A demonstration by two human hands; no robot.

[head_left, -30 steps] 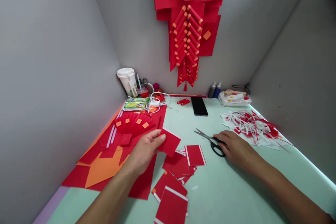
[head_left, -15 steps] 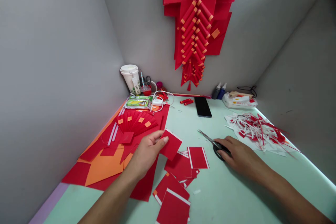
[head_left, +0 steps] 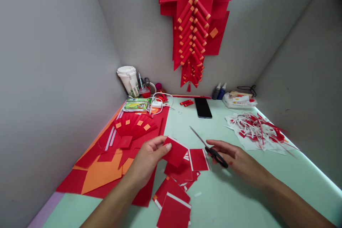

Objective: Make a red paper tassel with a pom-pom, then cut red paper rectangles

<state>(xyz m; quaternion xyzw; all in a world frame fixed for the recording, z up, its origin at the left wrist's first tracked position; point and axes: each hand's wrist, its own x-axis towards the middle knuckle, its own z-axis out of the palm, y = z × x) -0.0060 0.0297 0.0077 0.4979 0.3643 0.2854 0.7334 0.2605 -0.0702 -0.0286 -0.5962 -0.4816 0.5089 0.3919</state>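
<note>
Between the thumb and fingers of my left hand (head_left: 152,158) is a red paper square (head_left: 175,152) with a thin white strip along its top edge. My right hand (head_left: 233,158) holds black-handled scissors (head_left: 216,156), lifted off the table, their blades together and pointing up and left toward the square. Right below the held square lies a loose pile of red paper pieces (head_left: 179,171). Another red square with white strips (head_left: 198,159) rests between my hands. Nearest to me, a red piece with a white band (head_left: 174,212) overlaps others.
At left, red and orange sheets (head_left: 103,174) lie under a folded red fan (head_left: 136,126). A black phone (head_left: 203,108) is at the back, near two small red rolls (head_left: 186,103). Paper scraps (head_left: 258,130) are heaped at right. A red paper firecracker hanging (head_left: 193,32) covers the wall.
My right hand has raised the scissors from the table and turned them, moving them left toward the paper. The left hand keeps its square, now tilted slightly. The view has shifted a little.
</note>
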